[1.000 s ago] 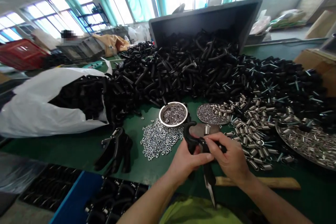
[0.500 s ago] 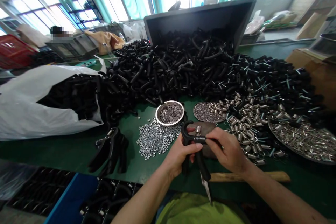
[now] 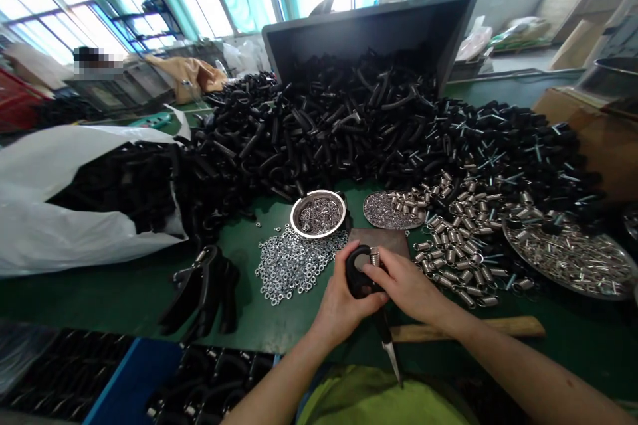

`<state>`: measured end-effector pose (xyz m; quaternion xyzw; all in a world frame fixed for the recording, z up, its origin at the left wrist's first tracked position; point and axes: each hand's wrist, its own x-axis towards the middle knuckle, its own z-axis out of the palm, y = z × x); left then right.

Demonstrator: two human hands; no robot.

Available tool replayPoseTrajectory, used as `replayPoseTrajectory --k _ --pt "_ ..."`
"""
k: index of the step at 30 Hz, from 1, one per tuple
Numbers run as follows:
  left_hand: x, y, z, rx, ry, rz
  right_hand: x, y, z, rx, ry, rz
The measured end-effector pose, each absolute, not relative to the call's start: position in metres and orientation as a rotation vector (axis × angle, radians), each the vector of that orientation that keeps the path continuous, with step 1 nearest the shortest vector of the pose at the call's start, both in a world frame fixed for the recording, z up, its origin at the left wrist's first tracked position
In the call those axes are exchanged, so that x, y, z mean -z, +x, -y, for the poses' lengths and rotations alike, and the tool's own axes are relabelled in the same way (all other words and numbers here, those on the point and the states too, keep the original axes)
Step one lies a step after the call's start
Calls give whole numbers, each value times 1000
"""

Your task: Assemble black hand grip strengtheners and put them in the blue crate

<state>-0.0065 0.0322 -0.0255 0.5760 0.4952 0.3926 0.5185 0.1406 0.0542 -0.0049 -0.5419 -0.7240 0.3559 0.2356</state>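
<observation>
My left hand [image 3: 343, 309] is closed round a black hand-grip handle [image 3: 356, 272], held over the green table [image 3: 124, 292] near its front edge. My right hand [image 3: 406, 285] pinches the same piece at its top, where a small metal spring [image 3: 373, 256] sits. One leg of the handle points down toward me, ending in a metal tip [image 3: 393, 362]. A dark metal plate [image 3: 381, 239] lies just beyond both hands.
A heap of black handles [image 3: 349, 126] spills from a tipped grey bin [image 3: 369, 30]. Loose nuts [image 3: 294, 262], a steel bowl [image 3: 319, 212], a dish of small parts [image 3: 391, 209] and springs [image 3: 458, 232] lie ahead. White bag [image 3: 60, 212] left, wooden handle [image 3: 478, 329] right, finished grips [image 3: 202, 289].
Both hands have drawn closer together over the handle. The right hand moved left from the handle's side arm to its top by the spring. The view drifted slightly right.
</observation>
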Motion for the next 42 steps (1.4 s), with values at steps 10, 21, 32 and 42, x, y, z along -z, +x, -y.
replayPoseTrajectory --k 10,21,32,42 --pt "52 -3 -61 -795 1483 -1180 22 148 -87 -706 -1559 2480" --pt "58 -68 -158 -511 2204 -2048 21 118 -157 -321 -1618 2634" --pt "68 -80 -189 -364 2119 -2182 48 31 -205 -156 -1636 2658" --pt "82 -83 -189 -667 1991 -2128 59 34 -208 -275 -1611 2593"
